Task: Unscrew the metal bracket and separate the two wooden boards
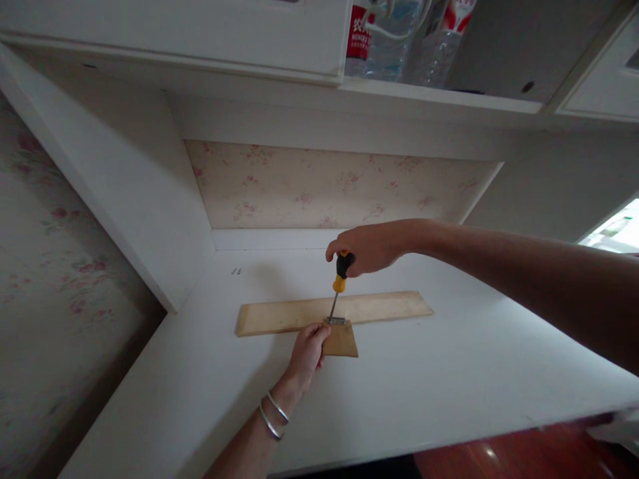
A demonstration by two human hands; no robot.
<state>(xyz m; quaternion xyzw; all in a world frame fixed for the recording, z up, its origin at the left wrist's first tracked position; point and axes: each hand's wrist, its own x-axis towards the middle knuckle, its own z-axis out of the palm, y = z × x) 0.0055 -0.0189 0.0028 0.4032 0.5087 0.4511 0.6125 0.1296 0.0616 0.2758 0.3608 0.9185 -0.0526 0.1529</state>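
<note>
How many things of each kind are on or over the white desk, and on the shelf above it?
Wooden pieces: 2, long strip and small block
Screwdrivers: 1, in the right hand
Metal brackets: 1, beside the left hand
Water bottles on the shelf: 2
Total: 6
</note>
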